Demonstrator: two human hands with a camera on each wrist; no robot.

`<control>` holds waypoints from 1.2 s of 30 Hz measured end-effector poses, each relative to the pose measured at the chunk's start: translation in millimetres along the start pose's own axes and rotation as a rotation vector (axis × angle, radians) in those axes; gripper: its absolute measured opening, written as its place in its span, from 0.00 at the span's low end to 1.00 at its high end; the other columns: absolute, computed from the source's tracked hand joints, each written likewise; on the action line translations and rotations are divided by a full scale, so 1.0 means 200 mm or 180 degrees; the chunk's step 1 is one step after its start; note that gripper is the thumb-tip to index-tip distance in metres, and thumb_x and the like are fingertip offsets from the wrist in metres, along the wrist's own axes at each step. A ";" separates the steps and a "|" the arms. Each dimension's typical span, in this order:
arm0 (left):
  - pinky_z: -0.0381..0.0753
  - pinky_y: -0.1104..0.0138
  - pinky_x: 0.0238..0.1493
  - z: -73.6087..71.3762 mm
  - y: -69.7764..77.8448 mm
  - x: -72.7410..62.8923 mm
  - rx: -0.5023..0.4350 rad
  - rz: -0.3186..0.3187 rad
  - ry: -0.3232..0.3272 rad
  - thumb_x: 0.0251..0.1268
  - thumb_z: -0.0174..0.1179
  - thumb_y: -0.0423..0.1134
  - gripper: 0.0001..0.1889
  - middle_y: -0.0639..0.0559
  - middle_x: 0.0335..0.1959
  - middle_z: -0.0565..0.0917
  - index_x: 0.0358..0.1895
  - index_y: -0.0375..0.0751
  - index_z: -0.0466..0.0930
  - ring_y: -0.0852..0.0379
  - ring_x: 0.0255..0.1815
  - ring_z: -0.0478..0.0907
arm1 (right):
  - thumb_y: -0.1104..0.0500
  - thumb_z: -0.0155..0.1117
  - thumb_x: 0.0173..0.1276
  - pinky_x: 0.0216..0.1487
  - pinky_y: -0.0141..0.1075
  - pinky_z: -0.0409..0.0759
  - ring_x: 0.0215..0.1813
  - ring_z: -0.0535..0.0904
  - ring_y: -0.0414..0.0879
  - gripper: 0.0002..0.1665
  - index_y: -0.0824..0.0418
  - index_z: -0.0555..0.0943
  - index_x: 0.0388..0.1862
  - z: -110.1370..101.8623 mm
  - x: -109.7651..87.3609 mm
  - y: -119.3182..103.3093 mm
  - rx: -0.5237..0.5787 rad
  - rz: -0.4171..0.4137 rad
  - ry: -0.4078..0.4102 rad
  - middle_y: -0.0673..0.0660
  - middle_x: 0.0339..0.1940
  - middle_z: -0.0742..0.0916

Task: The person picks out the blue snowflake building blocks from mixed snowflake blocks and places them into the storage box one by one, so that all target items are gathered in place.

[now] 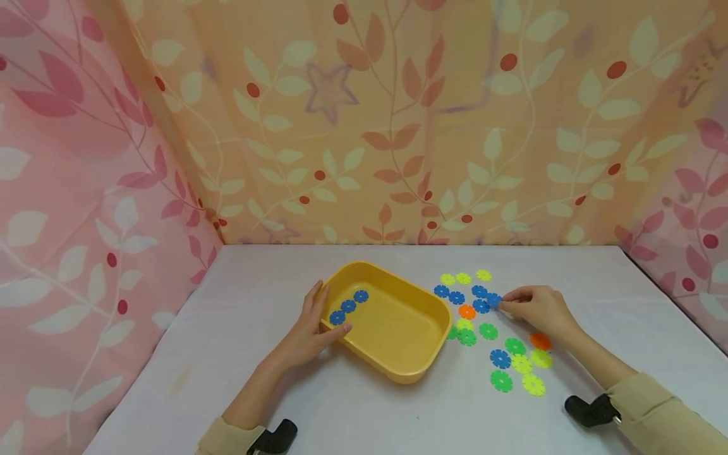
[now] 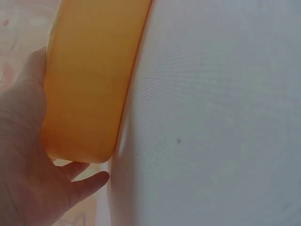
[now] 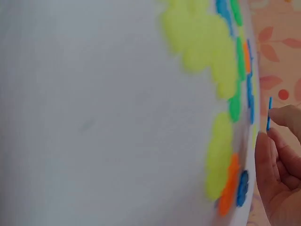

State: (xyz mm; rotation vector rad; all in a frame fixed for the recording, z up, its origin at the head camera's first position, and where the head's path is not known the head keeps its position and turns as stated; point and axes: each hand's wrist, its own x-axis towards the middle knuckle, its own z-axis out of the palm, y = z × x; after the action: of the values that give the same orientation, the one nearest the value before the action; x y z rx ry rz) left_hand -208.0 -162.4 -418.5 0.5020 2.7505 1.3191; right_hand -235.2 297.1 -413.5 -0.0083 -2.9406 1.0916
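Observation:
My left hand (image 1: 308,333) grips the left corner of a yellow plastic tray (image 1: 392,371), thumb over the rim and fingers along the outer end wall. The left wrist view shows that hand (image 2: 33,155) around the tray's side (image 2: 91,89). A short row of three blue snowflake discs (image 1: 348,306) lies inside, near the tray's left end. To the right, my right hand (image 1: 540,309) pinches one blue snowflake disc (image 1: 493,300) between thumb and fingertips. Seen edge-on in the right wrist view, the pinched disc (image 3: 269,114) is held above the table, by the right hand (image 3: 282,160).
Loose snowflake discs lie right of the tray: several blue (image 1: 457,297), green (image 1: 488,332) and yellow (image 1: 533,384), plus orange ones (image 1: 467,312). A white cloth (image 1: 273,272) covers the table. Patterned curtains (image 1: 375,126) stand behind and at both sides.

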 end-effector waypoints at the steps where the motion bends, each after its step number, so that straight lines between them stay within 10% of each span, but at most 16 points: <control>1: 0.48 0.44 0.72 0.00 0.00 0.00 -0.0002 0.0006 -0.0002 0.61 0.63 0.61 0.54 0.53 0.79 0.32 0.79 0.43 0.37 0.44 0.78 0.40 | 0.45 0.71 0.62 0.32 0.34 0.78 0.34 0.79 0.48 0.25 0.65 0.85 0.45 0.00 0.00 -0.02 0.0097 0.0031 -0.0023 0.56 0.36 0.86; 16: 0.51 0.46 0.72 -0.01 0.00 -0.01 0.0209 0.0064 0.0031 0.54 0.69 0.61 0.59 0.50 0.79 0.33 0.79 0.43 0.38 0.43 0.77 0.43 | 0.48 0.75 0.58 0.40 0.41 0.84 0.36 0.82 0.51 0.20 0.60 0.86 0.42 0.26 0.02 -0.62 0.1169 -0.0704 -0.0801 0.55 0.33 0.87; 36: 0.54 0.45 0.70 0.00 0.00 -0.01 0.0334 0.0118 -0.0029 0.48 0.72 0.63 0.64 0.50 0.79 0.32 0.79 0.44 0.35 0.41 0.77 0.43 | 0.58 0.74 0.59 0.35 0.29 0.79 0.30 0.77 0.37 0.05 0.56 0.87 0.33 0.69 0.11 -0.91 0.0256 -0.1922 -0.1555 0.42 0.24 0.83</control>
State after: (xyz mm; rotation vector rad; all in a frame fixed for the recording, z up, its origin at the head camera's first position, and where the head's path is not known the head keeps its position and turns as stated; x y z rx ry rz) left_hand -206.9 -163.9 -418.9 0.5665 2.8277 1.1811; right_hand -259.0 69.4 -399.6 1.2127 -2.9086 1.2198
